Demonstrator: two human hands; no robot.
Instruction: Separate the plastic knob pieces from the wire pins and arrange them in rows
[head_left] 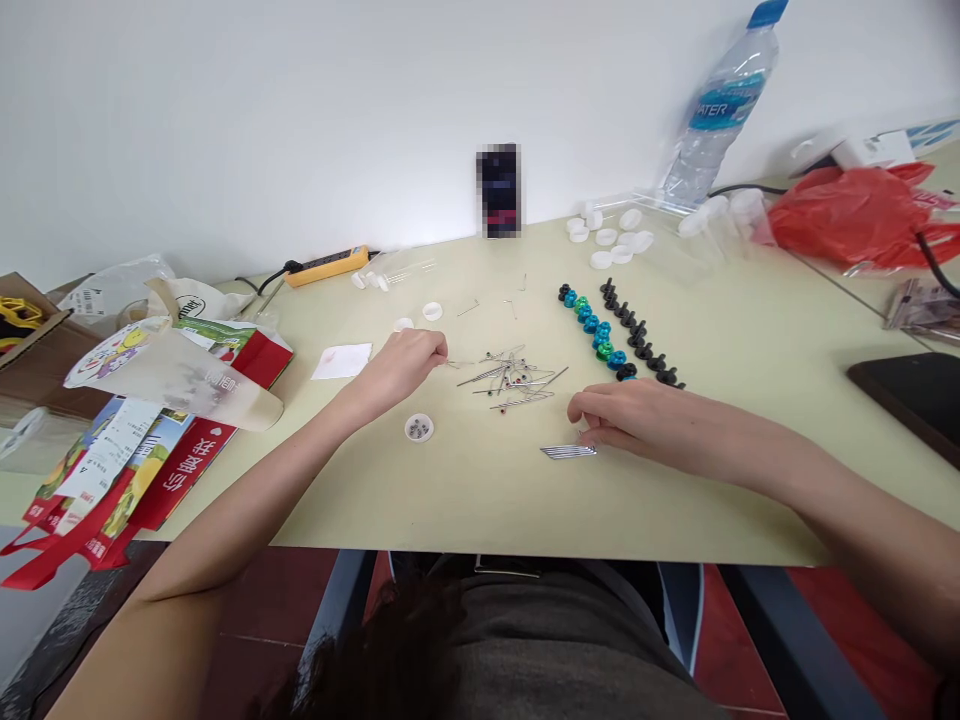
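Head view: pinching a thin wire (457, 363) narrowly in left hand (406, 362), beside loose pins (516, 380), so best to press lightly; with curled right hand (637, 415) at aligned pins (568, 452), cannot tell whether holding one, so avoid nudging them.

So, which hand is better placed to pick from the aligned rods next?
Probably the right hand: it is close to the rods. The left hand is farther away, on the other side of the loose pile.
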